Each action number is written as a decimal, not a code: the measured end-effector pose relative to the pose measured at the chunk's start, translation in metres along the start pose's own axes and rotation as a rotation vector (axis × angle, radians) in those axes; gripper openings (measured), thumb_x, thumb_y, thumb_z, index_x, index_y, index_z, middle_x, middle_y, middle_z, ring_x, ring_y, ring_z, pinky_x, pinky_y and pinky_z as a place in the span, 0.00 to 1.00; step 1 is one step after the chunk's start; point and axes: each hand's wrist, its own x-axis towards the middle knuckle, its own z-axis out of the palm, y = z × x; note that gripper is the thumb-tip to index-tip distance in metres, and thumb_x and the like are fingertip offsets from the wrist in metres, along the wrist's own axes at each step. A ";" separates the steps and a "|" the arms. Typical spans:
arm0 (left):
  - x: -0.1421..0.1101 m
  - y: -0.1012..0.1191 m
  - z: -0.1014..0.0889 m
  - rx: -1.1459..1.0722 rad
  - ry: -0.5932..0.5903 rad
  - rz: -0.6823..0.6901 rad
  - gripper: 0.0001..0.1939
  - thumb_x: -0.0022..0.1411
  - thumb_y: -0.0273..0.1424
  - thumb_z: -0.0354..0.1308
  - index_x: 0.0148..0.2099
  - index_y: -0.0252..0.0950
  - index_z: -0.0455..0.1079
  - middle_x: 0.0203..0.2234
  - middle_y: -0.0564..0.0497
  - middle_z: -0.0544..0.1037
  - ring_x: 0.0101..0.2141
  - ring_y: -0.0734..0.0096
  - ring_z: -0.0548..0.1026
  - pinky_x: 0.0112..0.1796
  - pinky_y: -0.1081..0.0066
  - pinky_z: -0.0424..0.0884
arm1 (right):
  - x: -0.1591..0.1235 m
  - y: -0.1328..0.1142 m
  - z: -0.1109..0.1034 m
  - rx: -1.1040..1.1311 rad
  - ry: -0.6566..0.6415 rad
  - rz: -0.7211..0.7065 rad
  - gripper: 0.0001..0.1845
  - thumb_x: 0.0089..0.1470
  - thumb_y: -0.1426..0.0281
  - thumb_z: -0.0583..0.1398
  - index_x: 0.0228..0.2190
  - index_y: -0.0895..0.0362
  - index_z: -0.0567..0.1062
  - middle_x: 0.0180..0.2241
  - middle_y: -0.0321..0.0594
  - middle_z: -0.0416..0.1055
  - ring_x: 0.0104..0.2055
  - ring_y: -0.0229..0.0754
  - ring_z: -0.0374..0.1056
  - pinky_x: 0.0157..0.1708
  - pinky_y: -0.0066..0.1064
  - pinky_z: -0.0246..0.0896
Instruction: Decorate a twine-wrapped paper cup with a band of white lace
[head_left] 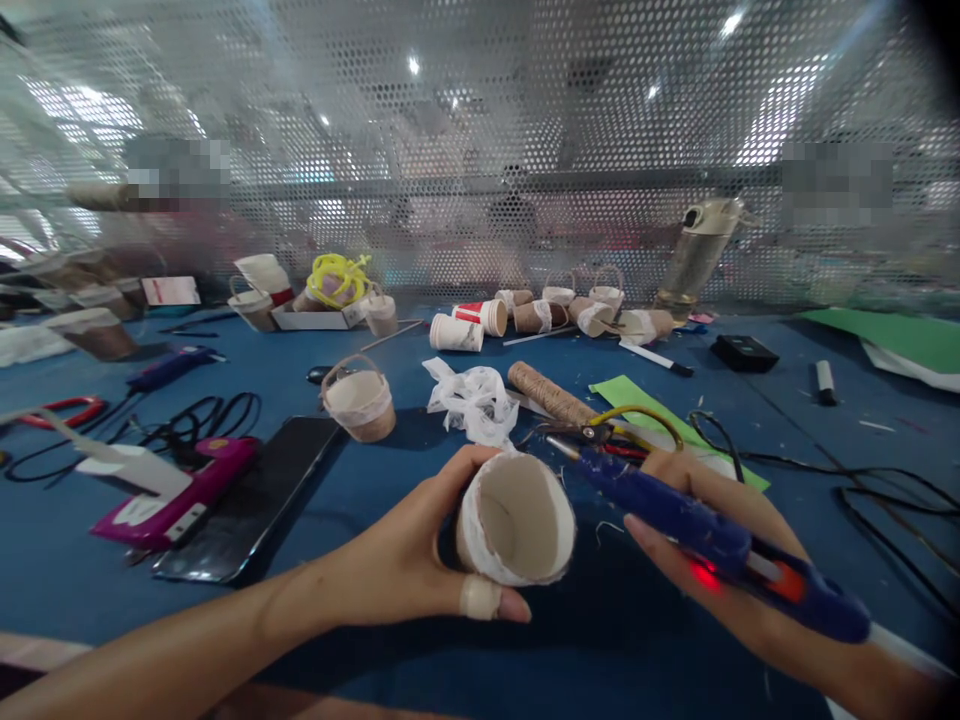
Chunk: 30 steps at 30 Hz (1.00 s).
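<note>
My left hand [420,560] is wrapped round a paper cup [517,520] with white lace at its rim, its open mouth tilted toward me. A bandage circles the thumb. In my right hand [697,500] lies a blue hot glue gun [667,500], its metal tip pointing left, near the cup's upper right edge but apart from it. A small red light glows on the gun's underside. Just beyond the cup is a crumpled bunch of white lace ribbon [472,400]. A twine-wrapped cup with a handle [361,402] stands to the left of that.
Yellow-handled scissors [637,415] and a twine roll [551,393] lie behind the glue gun. A black phone [255,500] and purple power strip [180,490] are at left. Several cups and a bottle [697,255] line the perforated metal screen [480,120]. Cables [885,490] run at right.
</note>
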 end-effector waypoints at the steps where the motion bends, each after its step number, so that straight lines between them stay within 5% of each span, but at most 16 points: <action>1: 0.000 0.001 0.000 -0.032 -0.013 -0.014 0.39 0.50 0.36 0.76 0.60 0.42 0.61 0.50 0.48 0.73 0.50 0.57 0.73 0.51 0.64 0.72 | -0.001 0.000 0.000 0.016 -0.027 -0.007 0.08 0.61 0.69 0.59 0.30 0.52 0.65 0.27 0.33 0.65 0.26 0.38 0.61 0.25 0.30 0.59; 8: -0.002 -0.002 0.003 -0.315 -0.170 -0.129 0.41 0.52 0.44 0.74 0.62 0.39 0.61 0.49 0.47 0.72 0.48 0.60 0.71 0.46 0.67 0.71 | -0.003 0.008 0.001 -0.153 -0.014 -0.213 0.08 0.55 0.75 0.57 0.30 0.52 0.61 0.26 0.32 0.61 0.25 0.36 0.57 0.24 0.28 0.51; 13: -0.004 -0.005 0.004 -0.303 -0.183 -0.145 0.42 0.53 0.46 0.73 0.64 0.39 0.60 0.47 0.48 0.71 0.46 0.62 0.70 0.45 0.69 0.70 | -0.001 0.016 0.000 -0.344 -0.015 -0.368 0.13 0.50 0.76 0.57 0.31 0.51 0.56 0.25 0.29 0.57 0.22 0.34 0.54 0.22 0.27 0.46; 17: -0.003 -0.005 0.002 -0.240 -0.194 -0.110 0.42 0.54 0.46 0.72 0.64 0.39 0.59 0.48 0.48 0.72 0.47 0.61 0.70 0.45 0.68 0.71 | -0.001 0.016 -0.003 -0.472 0.012 -0.395 0.14 0.51 0.80 0.53 0.30 0.51 0.54 0.24 0.27 0.55 0.21 0.32 0.51 0.21 0.24 0.45; 22: -0.002 -0.003 -0.001 -0.110 -0.201 -0.053 0.40 0.55 0.47 0.71 0.63 0.39 0.60 0.48 0.47 0.73 0.47 0.58 0.71 0.45 0.67 0.71 | -0.002 0.010 -0.007 -0.493 -0.055 -0.354 0.12 0.54 0.65 0.56 0.31 0.51 0.54 0.25 0.28 0.55 0.21 0.35 0.52 0.21 0.29 0.44; 30: -0.001 -0.002 -0.002 -0.103 -0.232 -0.048 0.40 0.56 0.48 0.70 0.65 0.40 0.60 0.47 0.47 0.76 0.46 0.57 0.74 0.44 0.67 0.73 | -0.002 0.010 -0.005 -0.520 -0.079 -0.336 0.13 0.54 0.67 0.57 0.31 0.51 0.54 0.25 0.28 0.55 0.21 0.35 0.52 0.22 0.28 0.44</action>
